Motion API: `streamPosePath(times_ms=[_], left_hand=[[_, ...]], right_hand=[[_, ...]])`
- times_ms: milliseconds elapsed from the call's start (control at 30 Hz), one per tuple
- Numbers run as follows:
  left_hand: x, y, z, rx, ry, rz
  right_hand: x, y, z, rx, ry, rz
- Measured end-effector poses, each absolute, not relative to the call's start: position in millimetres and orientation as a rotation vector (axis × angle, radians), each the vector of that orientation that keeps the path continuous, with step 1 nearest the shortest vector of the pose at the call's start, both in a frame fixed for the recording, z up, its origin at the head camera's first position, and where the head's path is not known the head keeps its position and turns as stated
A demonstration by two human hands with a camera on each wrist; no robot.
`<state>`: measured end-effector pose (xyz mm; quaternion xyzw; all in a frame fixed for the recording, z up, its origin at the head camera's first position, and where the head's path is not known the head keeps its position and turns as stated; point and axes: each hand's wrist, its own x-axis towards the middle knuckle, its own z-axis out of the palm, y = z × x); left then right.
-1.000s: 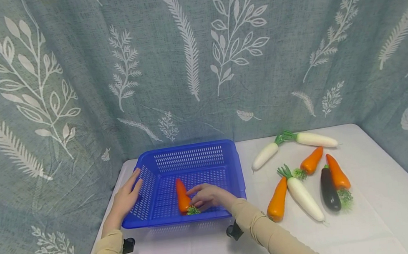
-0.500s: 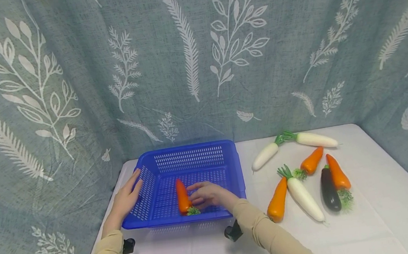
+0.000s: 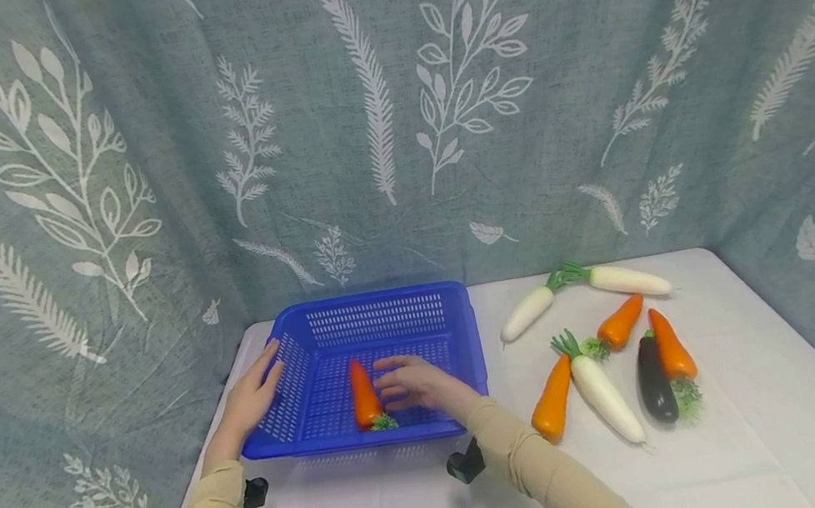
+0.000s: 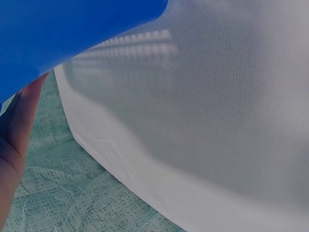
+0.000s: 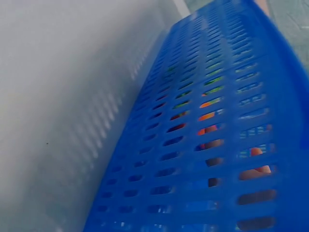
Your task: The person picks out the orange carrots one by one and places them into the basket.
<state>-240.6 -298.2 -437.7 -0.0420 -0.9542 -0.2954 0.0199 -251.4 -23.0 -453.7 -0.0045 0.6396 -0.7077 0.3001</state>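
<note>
Step in hand, by look of it: handling carrot [image 3: 364,395] inside blue basket [image 3: 324,445]; picking or releasing, cannot tell. Carrot lying on basket floor, slightly left of middle, leafy end near. Right hand [image 3: 413,384] hovering just right of carrot, fingers loosely spread, gripping nothing; contact unclear. Left hand [image 3: 252,396] resting against basket's left rim, fingers extended, probably steadying. Eggplant [image 3: 656,381], three white radishes [image 3: 608,399], three other carrots [image 3: 553,402] lying right on table [image 3: 760,365]. Next move probably calling for either closing fingers round carrot or lifting right hand clear.
</note>
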Motion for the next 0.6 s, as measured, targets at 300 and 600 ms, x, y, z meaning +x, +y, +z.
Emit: streamPosePath(times_ms=[300,600], left_hand=[[-240.6,-297.7,-440.8,-0.131,-2.952,-0.913],[-240.2,-298.7,-440.8,-0.124,-2.952,-0.918]], right_hand=[[-250.7,-14.4,-440.5,-0.071,1.673,-1.906],[-247.8,1.5,-433.0,-0.154,1.659,-1.887]])
